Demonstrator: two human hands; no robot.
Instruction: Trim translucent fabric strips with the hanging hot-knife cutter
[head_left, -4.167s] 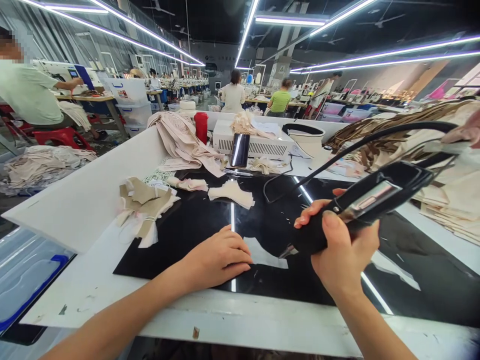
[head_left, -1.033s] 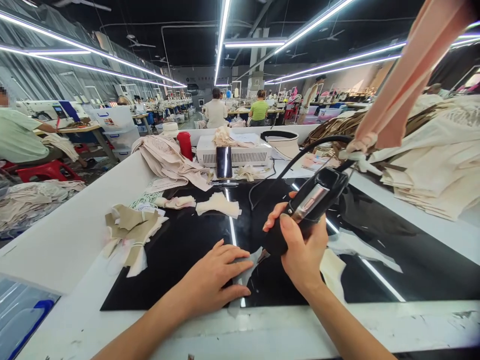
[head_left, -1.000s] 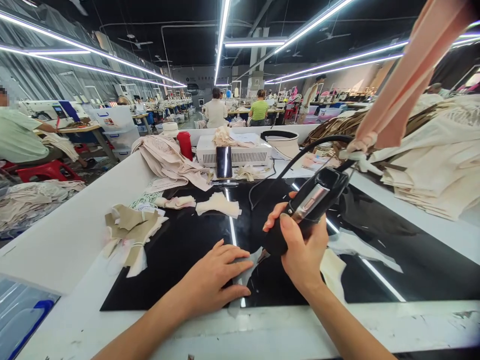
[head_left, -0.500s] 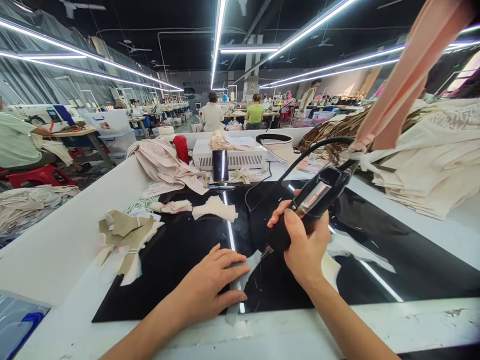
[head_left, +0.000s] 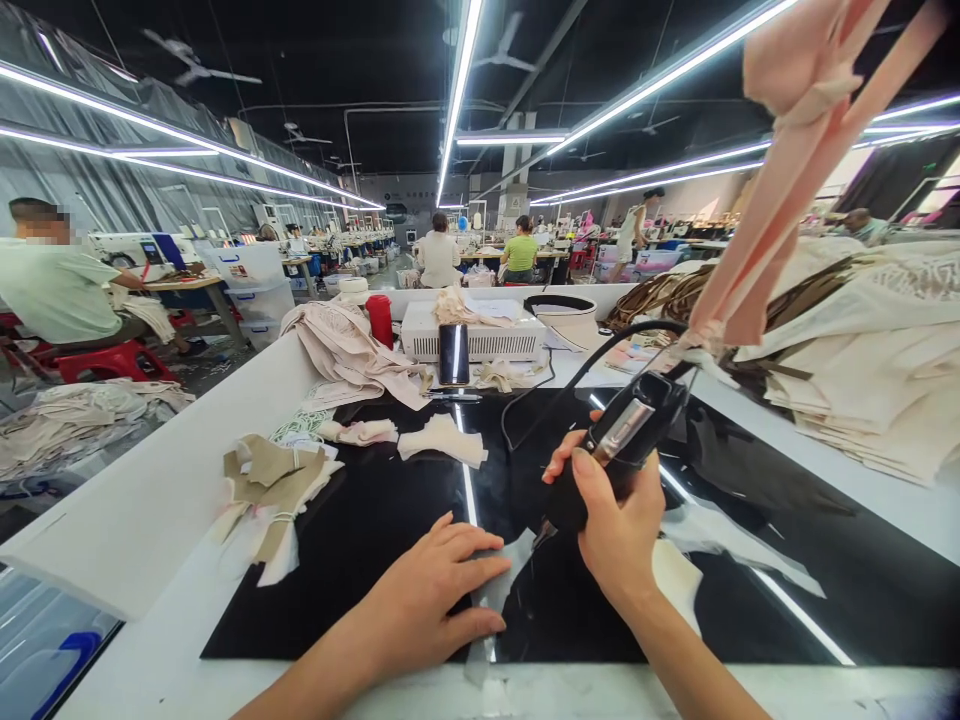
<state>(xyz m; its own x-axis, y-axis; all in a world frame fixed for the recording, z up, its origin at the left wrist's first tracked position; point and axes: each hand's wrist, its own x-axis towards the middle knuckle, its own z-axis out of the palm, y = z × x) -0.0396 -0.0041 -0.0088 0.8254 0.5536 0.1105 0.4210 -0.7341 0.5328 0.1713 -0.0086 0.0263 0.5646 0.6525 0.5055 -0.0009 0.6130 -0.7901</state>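
Note:
My left hand [head_left: 431, 590] lies flat, fingers spread, pressing a thin pale fabric piece [head_left: 504, 572] onto the glossy black work surface [head_left: 375, 530]. My right hand [head_left: 615, 520] grips a black corded hand tool [head_left: 619, 440], tilted so its tip meets the fabric just right of my left fingertips. The tool's black cable [head_left: 570, 375] loops back over the surface, and a pink fabric strip [head_left: 772, 200] hangs down to the tool's rear end.
Bundles of tan and cream pieces [head_left: 274, 490] lie to the left, with small cream stacks [head_left: 442, 440] beyond. A white box [head_left: 480, 340], a phone [head_left: 453, 353], a red bottle [head_left: 380, 318] stand at the back. Stacked cream fabric [head_left: 877, 380] fills the right. Other people sit at far tables.
The camera has tilted up a little, so everything sits lower in view. Both hands have kept their hold; the tool's tip stays at the fabric beside my left fingers.

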